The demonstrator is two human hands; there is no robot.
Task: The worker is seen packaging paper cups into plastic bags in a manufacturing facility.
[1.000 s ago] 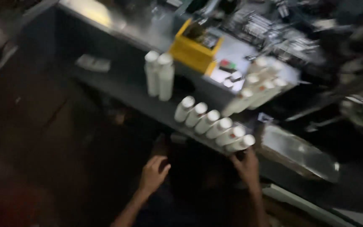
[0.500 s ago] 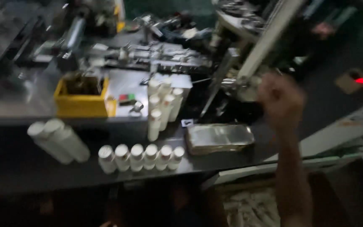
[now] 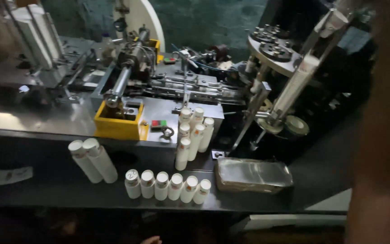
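A row of 6 white tubes stands at 6 o'clock on the counter, untouched. The right arm rises blurred at 3 o'clock; its fingers are out of frame. Only left fingertips show; grip unreadable.

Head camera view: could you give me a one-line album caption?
White capped plastic tubes stand in rows on a dark shelf before a grey metal machine with a yellow box.
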